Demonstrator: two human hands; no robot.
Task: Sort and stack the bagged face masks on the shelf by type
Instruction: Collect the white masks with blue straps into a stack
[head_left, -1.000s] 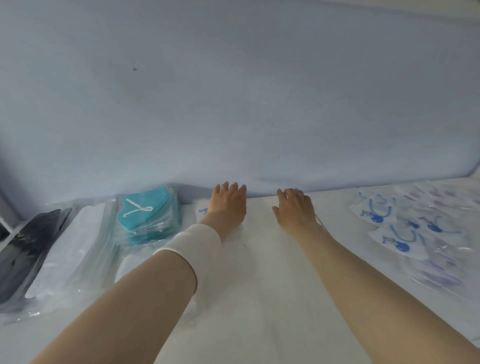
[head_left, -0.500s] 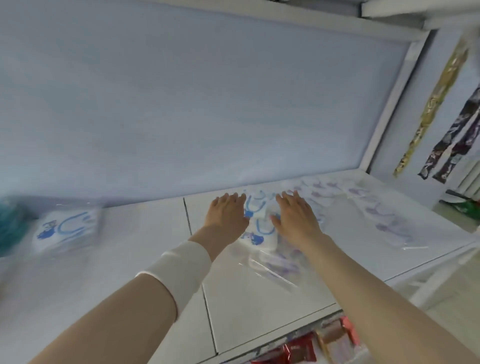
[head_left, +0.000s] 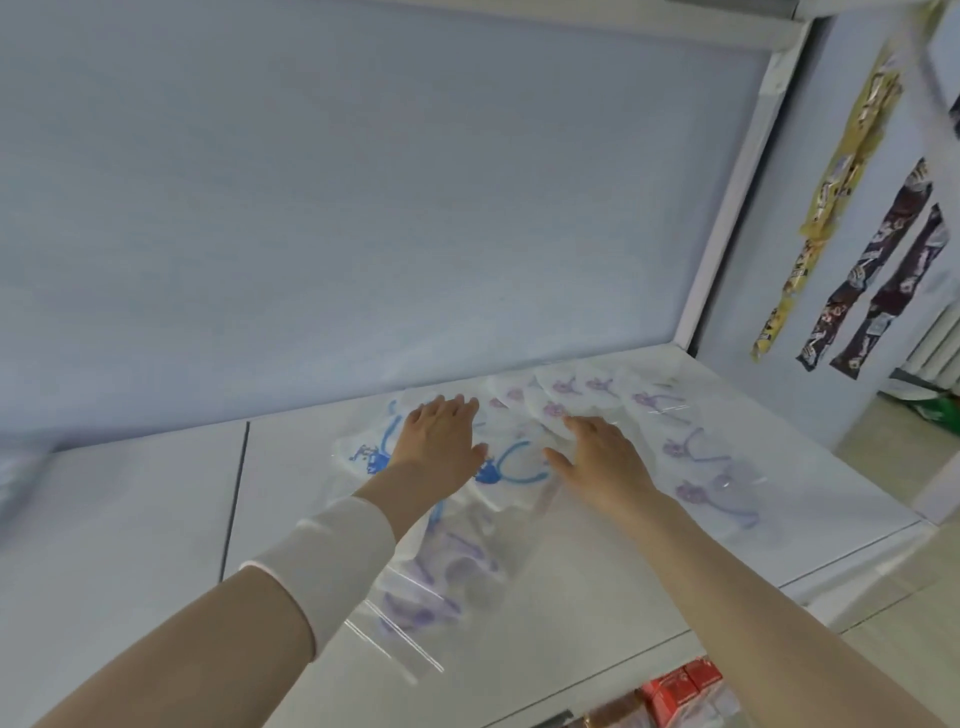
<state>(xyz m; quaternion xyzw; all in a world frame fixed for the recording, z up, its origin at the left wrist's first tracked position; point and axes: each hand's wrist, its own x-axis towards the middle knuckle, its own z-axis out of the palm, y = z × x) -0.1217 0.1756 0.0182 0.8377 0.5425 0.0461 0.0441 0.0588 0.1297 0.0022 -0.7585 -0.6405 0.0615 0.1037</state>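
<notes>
Head view: a dark seam (head_left: 236, 493) runs front to back across the white shelf (head_left: 130, 519), and everything of the task lies to the right of it.

Just right of the seam, a loose spread of clear bags holds white masks. The blue-printed masks (head_left: 517, 465) lie closest to the seam, towards the back panel (head_left: 363, 208). The left hand (head_left: 441, 439) lies flat on them, palm down, fingers straight and together, gripping nothing. A white sleeve band (head_left: 332, 556) wraps that forearm.

A little further right of the seam, the right hand (head_left: 597, 457) is also palm down with its fingers straight and slightly spread. It sits over the edge where blue-printed bags meet the purple-printed masks (head_left: 696, 452). Whether it presses on the bags or hovers just above them I cannot tell.

The purple-printed bags fan out far right of the seam, up to the shelf's corner post (head_left: 727, 208). A few more purple ones (head_left: 431, 577) lie nearer the front edge, under the left forearm.

Beyond the post, well away from the seam, strips of snack packets (head_left: 852, 156) hang on a wall. Red boxes (head_left: 680, 686) show below the shelf's front edge.
</notes>
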